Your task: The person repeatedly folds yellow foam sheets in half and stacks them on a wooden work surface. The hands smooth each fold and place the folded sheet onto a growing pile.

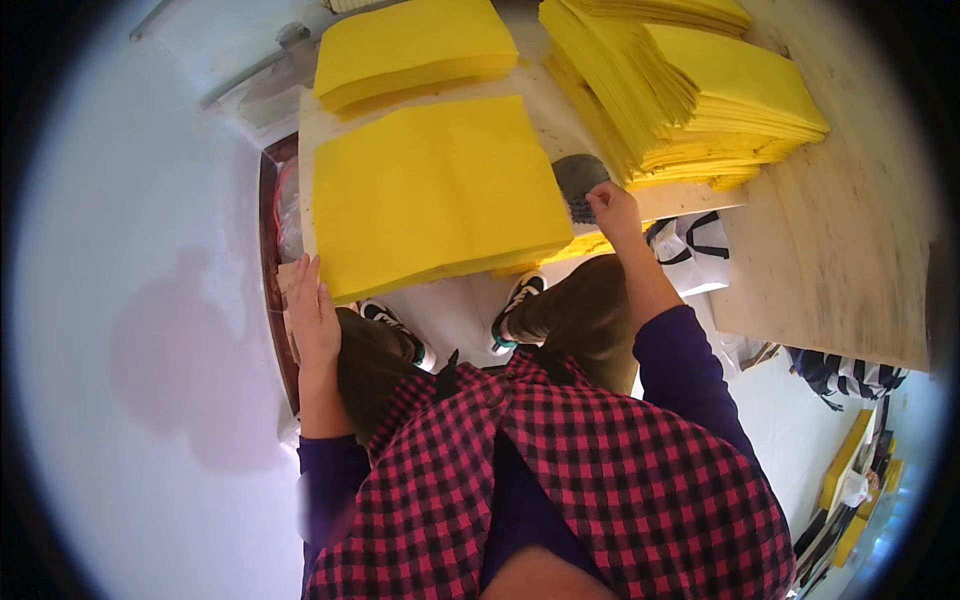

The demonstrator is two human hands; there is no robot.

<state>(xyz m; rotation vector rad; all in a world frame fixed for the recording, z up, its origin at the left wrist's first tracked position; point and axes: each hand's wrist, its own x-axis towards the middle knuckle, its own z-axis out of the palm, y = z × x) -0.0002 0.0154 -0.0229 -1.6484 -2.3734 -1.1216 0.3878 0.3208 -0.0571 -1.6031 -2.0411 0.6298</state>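
Observation:
A flat stack of yellow felt-like sheets (pixel 440 190) lies on the table in front of me. My left hand (pixel 314 312) rests along its near left corner, fingers stretched out and holding nothing. To the right of the stack lies a dark grey, rounded flat thing (pixel 580 175) with a bumpy dark near edge; its kind is unclear. My right hand (pixel 613 210) is at that edge, thumb and fingers pinched together. What sits between those fingertips, if anything, is too small to make out.
Another yellow stack (pixel 415 50) lies behind, and taller, fanned piles of yellow sheets (pixel 720 100) stand at the back right. A pale wooden board (pixel 830 240) borders the right side. A white bag with black handles (pixel 692 255) is below the table edge. A white wall (pixel 150 300) runs along the left.

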